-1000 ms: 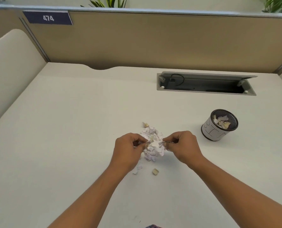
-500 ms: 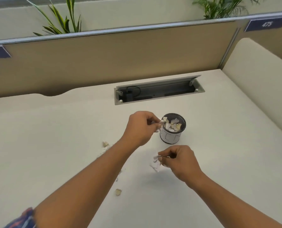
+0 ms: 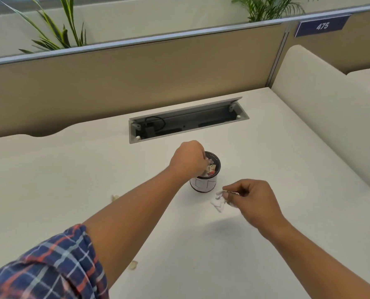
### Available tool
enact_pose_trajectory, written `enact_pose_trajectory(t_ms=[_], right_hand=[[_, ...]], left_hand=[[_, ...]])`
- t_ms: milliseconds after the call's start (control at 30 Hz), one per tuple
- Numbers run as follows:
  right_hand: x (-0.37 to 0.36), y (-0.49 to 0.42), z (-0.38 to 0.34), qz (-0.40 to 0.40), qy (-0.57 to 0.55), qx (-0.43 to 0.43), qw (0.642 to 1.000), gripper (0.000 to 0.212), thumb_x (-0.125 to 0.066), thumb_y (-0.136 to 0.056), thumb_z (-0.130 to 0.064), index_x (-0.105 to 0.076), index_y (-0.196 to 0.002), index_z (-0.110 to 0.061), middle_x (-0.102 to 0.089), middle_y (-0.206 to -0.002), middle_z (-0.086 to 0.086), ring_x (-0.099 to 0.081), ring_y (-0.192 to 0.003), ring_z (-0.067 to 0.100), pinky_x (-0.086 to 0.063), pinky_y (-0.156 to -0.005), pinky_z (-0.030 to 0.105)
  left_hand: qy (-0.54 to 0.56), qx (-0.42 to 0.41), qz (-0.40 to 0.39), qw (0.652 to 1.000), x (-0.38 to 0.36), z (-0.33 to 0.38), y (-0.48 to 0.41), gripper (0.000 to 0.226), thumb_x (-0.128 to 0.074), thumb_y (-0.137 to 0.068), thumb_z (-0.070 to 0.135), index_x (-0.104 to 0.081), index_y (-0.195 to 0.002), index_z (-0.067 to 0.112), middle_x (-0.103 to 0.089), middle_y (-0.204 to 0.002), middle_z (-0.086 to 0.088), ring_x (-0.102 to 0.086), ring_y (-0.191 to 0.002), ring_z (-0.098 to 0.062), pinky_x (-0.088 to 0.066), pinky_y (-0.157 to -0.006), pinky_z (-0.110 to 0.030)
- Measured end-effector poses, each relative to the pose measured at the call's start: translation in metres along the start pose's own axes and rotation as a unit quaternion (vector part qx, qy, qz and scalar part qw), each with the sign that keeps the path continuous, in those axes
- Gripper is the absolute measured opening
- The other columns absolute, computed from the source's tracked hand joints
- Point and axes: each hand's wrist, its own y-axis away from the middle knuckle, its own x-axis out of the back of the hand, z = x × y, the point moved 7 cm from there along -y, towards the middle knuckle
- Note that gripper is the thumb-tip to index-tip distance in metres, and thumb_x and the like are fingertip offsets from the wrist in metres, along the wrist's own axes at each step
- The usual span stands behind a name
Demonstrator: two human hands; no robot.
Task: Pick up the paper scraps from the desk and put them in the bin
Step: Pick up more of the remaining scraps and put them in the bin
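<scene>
A small round bin [image 3: 205, 185] with a black mesh rim and white wrapped side stands mid-desk, holding paper scraps [image 3: 211, 169]. My left hand [image 3: 189, 159] hovers over its left rim, fingers curled down into the opening with scraps at the fingertips. To the right of the bin, my right hand [image 3: 253, 200] pinches a bunch of white paper scraps [image 3: 219, 202] just above the desk. Two loose scraps lie on the white desk [image 3: 50, 190]: one [image 3: 115, 197] left of my left forearm, another [image 3: 133, 265] nearer me.
An open grey cable tray [image 3: 188, 119] with a black plug is sunk into the desk behind the bin. A tan partition [image 3: 136, 78] runs along the back, with plants above. A cream side panel [image 3: 322, 117] bounds the right.
My view swung right from the scrap pile to the bin. My left hand carried scraps to the bin and now reaches into its mouth. My right hand still holds its bunch.
</scene>
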Motion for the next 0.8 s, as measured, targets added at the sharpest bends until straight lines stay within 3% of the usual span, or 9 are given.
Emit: enact_pose_trajectory(t_ms=[233,400,567,667,800], right_hand=[[0.015,-0.024,-0.021,0.019,0.012,0.019,1.000,0.015,-0.077,-0.077,-0.006,-0.077,-0.076,-0.021,-0.077,-0.075,0.001,-0.073,-0.075,0.023,-0.060,-0.080,0.047],[0.011,-0.047,-0.051,0.028,0.061,0.064,0.996,0.012,-0.081,-0.075,-0.011,-0.078,-0.074,-0.023,-0.073,-0.065,-0.003,-0.069,-0.062,0.012,-0.060,-0.067,0.031],[-0.006,-0.074,-0.075,0.025,0.167,0.115,0.979,0.008,-0.079,-0.078,-0.012,-0.078,-0.080,-0.020,-0.070,-0.071,-0.011,-0.064,-0.066,0.004,-0.044,-0.056,0.012],[-0.020,-0.086,-0.081,0.021,0.241,0.131,0.961,0.009,-0.075,-0.080,-0.009,-0.078,-0.084,-0.017,-0.070,-0.082,-0.004,-0.059,-0.071,0.006,-0.042,-0.059,0.014],[-0.040,-0.094,-0.084,0.008,0.326,0.123,0.937,0.010,-0.070,-0.084,-0.013,-0.077,-0.091,-0.017,-0.073,-0.093,0.003,-0.063,-0.081,0.018,-0.049,-0.068,0.024]], left_hand=[[0.032,-0.024,0.011,0.999,0.006,0.001,0.004,0.016,-0.069,-0.086,0.025,-0.074,-0.101,0.021,-0.072,-0.097,-0.001,-0.065,-0.084,-0.019,-0.056,-0.069,-0.029],[0.102,-0.019,0.038,0.994,0.013,-0.008,0.011,0.015,-0.072,-0.083,0.017,-0.075,-0.097,0.022,-0.074,-0.083,0.003,-0.068,-0.073,-0.012,-0.059,-0.071,-0.031],[0.117,-0.022,0.055,0.991,0.021,-0.019,0.019,0.006,-0.072,-0.083,0.024,-0.075,-0.088,0.026,-0.073,-0.081,0.006,-0.066,-0.072,-0.011,-0.055,-0.065,-0.028],[0.121,-0.028,0.047,0.991,0.018,-0.023,0.024,0.010,-0.070,-0.086,0.027,-0.077,-0.092,0.025,-0.073,-0.090,0.006,-0.063,-0.081,-0.013,-0.047,-0.066,-0.024],[0.117,-0.017,0.038,0.992,0.014,-0.029,0.024,0.014,-0.066,-0.089,0.025,-0.078,-0.096,0.024,-0.074,-0.095,0.002,-0.064,-0.083,-0.018,-0.049,-0.070,-0.027]])
